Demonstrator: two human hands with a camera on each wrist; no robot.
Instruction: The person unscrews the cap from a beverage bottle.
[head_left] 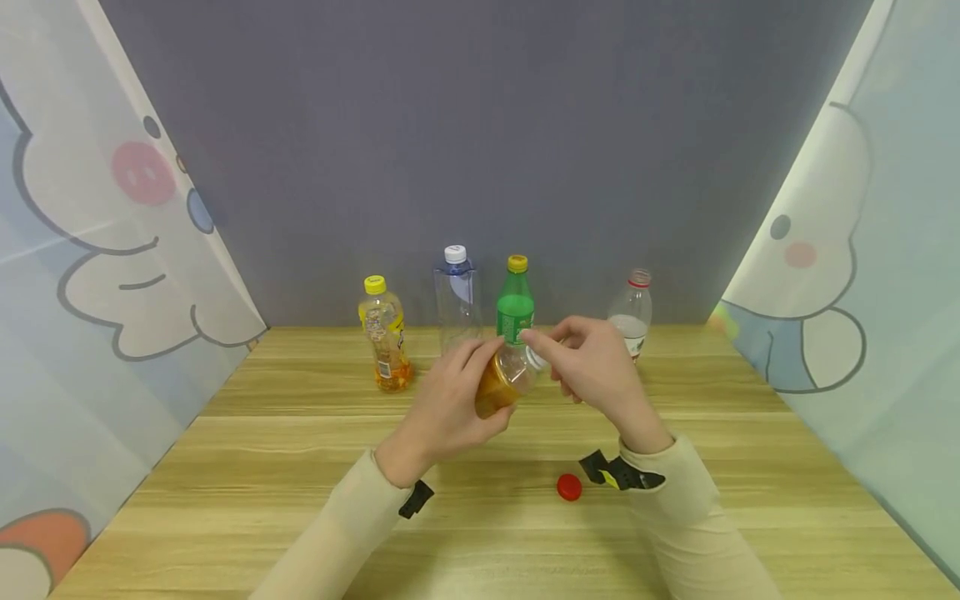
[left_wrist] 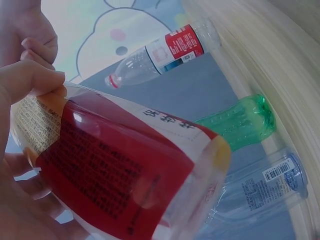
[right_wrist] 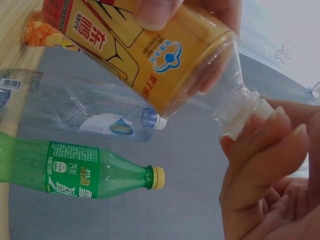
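My left hand point(head_left: 446, 404) grips a clear plastic bottle point(head_left: 498, 387) round its label, tilted with the neck up and to the right. Its label is yellow point(right_wrist: 165, 55) on one side and dark red point(left_wrist: 112, 162) on another. At the neck, the fingers and thumb of my right hand point(head_left: 600, 371) pinch a white cap point(head_left: 536, 358), which they partly cover. In the right wrist view the bottle's shoulder looks clear. A loose red cap point(head_left: 569, 487) lies on the table below the right hand.
Along the back of the wooden table point(head_left: 300, 467) stand a yellow-capped bottle point(head_left: 386, 337) with some orange at its base, a clear white-capped bottle point(head_left: 456, 304), a green bottle point(head_left: 515, 304) and an uncapped clear bottle point(head_left: 632, 312) with a red neck ring. A grey panel point(head_left: 487, 150) rises behind.
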